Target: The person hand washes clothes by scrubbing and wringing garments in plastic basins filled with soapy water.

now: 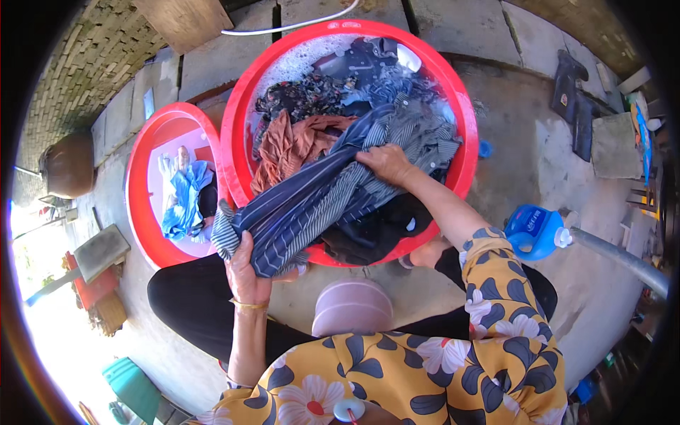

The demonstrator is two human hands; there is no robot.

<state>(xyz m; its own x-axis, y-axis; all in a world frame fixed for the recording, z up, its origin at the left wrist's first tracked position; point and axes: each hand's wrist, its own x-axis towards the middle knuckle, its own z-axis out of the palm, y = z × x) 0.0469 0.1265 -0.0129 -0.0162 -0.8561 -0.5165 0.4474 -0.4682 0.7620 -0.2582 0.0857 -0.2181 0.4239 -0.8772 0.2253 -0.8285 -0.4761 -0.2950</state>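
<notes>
A dark blue and grey striped garment is stretched over the near left part of a large red plastic basin. My left hand grips its near end, just outside the basin's rim. My right hand is closed on its upper part, over the middle of the basin. Under and around it in the soapy water lie a rust-brown cloth, a dark flowered cloth and a black cloth. White foam floats at the far left.
A smaller red basin with a light blue cloth touches the large one on the left. A blue detergent bottle lies at the right by a grey pipe. Between my knees is a pinkish round object. Black boots lie far right.
</notes>
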